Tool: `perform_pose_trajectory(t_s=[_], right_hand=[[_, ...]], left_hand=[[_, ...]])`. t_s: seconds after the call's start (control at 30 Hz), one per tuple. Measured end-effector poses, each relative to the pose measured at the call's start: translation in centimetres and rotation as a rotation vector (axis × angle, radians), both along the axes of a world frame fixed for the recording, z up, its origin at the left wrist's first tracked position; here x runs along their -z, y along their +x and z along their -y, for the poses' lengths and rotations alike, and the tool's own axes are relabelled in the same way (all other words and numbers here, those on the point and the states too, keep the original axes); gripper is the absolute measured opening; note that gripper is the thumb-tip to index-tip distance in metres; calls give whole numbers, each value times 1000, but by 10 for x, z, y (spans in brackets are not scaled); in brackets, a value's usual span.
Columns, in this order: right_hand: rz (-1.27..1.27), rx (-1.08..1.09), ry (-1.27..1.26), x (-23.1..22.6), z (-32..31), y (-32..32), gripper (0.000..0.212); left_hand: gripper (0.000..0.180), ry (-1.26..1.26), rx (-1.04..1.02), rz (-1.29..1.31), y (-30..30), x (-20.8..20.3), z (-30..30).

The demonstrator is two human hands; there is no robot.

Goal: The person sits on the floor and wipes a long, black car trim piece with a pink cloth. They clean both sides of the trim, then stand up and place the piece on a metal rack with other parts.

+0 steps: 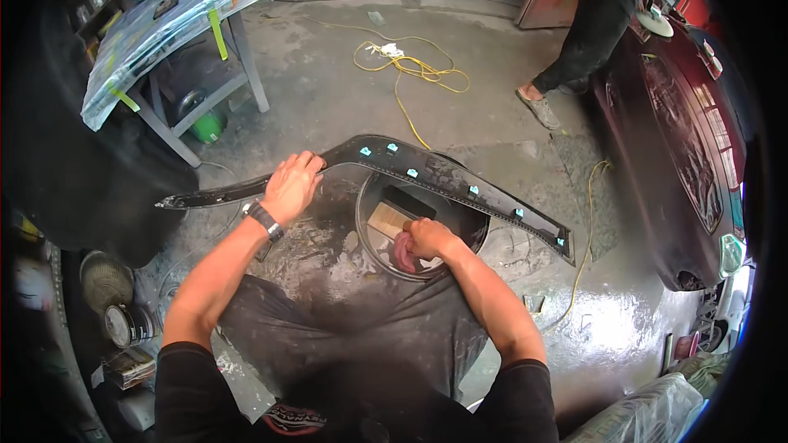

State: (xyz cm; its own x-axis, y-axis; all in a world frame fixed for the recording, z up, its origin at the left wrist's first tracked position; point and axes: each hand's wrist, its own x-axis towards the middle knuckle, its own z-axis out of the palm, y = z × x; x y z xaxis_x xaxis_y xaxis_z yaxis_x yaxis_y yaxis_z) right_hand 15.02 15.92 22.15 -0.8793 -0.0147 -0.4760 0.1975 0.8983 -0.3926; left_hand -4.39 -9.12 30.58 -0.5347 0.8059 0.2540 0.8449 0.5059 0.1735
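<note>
A long, curved black plastic car trim with several teal clips lies across a round dark basin. My left hand is closed over the trim's edge, left of its bend. Inside the basin, my right hand grips a wet, reddish-pink cloth, its fingers folded round the top. Beside that cloth sit a flat tan piece and a dark block. The trim hides the basin's far side.
A plastic-covered stand is at the far left. On the floor ahead lies a yellow hose or cord. Another person's leg is near a dark red car on the right. Paint cans stand low at the left.
</note>
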Motion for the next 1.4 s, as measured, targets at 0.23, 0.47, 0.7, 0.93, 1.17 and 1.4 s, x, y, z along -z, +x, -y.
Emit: perform_pose_trajectory(t_s=[0.23, 0.47, 0.7, 0.93, 1.17, 1.4], right_hand=[[40, -41, 42, -1, 6, 0, 27], [134, -83, -16, -32, 23, 3, 31], [-25, -29, 79, -28, 14, 11, 33], [15, -119, 78, -26, 24, 7, 38], [-43, -130, 139, -20, 22, 12, 39], [-103, -187, 34, 3, 24, 11, 39]], left_hand=[[19, -435, 166, 149, -27, -120, -10], [23, -786, 273, 534, -60, -156, -51], [23, -802, 235, 238, -69, -95, -89], [40, -243, 254, 238, -83, -56, -55], [61, -116, 180, -130, -93, -100, -30], [49, -131, 218, -299, -143, -110, 8]])
